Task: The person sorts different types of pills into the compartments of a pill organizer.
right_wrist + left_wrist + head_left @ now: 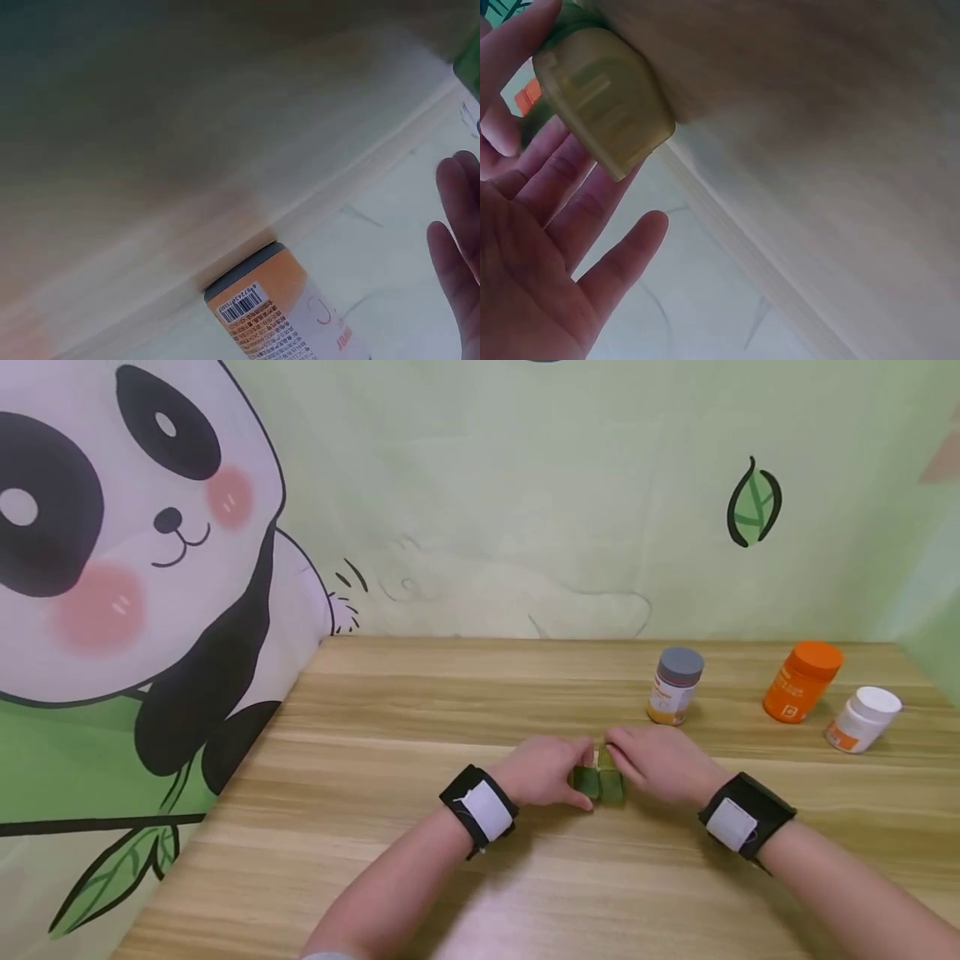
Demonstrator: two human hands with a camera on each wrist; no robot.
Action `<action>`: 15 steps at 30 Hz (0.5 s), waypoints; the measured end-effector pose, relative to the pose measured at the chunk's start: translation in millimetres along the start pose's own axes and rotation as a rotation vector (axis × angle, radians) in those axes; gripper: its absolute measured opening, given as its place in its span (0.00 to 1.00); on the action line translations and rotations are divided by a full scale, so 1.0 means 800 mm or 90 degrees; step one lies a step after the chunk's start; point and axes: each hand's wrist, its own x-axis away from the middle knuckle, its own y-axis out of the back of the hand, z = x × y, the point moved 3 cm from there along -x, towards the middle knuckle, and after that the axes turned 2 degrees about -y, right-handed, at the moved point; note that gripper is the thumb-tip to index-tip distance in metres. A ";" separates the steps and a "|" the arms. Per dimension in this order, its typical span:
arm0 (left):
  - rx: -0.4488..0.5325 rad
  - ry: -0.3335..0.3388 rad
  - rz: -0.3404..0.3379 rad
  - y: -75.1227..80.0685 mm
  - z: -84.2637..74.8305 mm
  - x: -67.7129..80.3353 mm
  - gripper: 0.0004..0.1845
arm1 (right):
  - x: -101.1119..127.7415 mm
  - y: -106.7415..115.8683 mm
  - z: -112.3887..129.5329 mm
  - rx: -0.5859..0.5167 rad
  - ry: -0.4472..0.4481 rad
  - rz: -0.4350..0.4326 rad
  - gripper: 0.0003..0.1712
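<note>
While both hands meet near the middle of the wooden surface (pixel 420 752), a small green box (pixel 598 783) is held between them, resting on the wood. The left hand (pixel 546 770) is curled round the box's left side, its fingers only loosely bent in the wrist view, so the box (pixel 600 101) seems steadied rather than squeezed. The right hand (pixel 660 762) is laid against the box's right side and top; how tightly its fingers close cannot be told, since only straightish fingertips (pixel 457 240) are shown by its wrist camera. The box appears to be braced from both sides so that it can be worked on without sliding. Just behind the box a grey-capped bottle (pixel 675 685) is stood upright. Further right of the box, an orange bottle (pixel 801 681) and a white bottle (pixel 862 718) are kept well apart from the hands.
</note>
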 end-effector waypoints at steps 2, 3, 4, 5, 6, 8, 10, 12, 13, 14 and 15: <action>0.001 0.002 0.002 -0.001 0.000 0.002 0.25 | -0.005 -0.003 -0.003 -0.006 -0.027 0.017 0.07; -0.004 0.003 0.002 -0.001 -0.001 0.003 0.25 | -0.007 -0.005 -0.004 -0.005 -0.037 0.023 0.08; -0.008 0.002 0.002 -0.002 -0.001 0.003 0.24 | -0.009 -0.006 -0.006 0.000 -0.044 0.028 0.09; -0.011 0.001 0.002 -0.001 -0.002 0.003 0.24 | -0.011 -0.008 -0.008 0.002 -0.049 0.032 0.09; -0.016 -0.001 0.002 -0.002 -0.003 0.003 0.24 | -0.012 -0.009 -0.010 0.003 -0.053 0.037 0.10; -0.023 -0.004 0.000 -0.002 -0.005 0.003 0.25 | -0.015 -0.012 -0.015 0.010 -0.058 0.047 0.11; -0.030 -0.004 -0.002 -0.002 -0.005 0.003 0.25 | -0.016 -0.014 -0.018 0.010 -0.064 0.060 0.11; -0.031 -0.001 -0.001 -0.002 -0.005 0.003 0.25 | -0.018 -0.016 -0.020 0.006 -0.070 0.073 0.11; -0.032 0.001 -0.001 -0.001 -0.004 0.004 0.26 | -0.020 -0.017 -0.021 0.006 -0.071 0.079 0.11; -0.032 0.003 0.000 -0.001 -0.003 0.004 0.26 | -0.021 -0.017 -0.022 0.003 -0.072 0.082 0.11; -0.031 0.006 0.002 0.000 -0.002 0.005 0.26 | -0.023 -0.018 -0.021 0.001 -0.072 0.084 0.10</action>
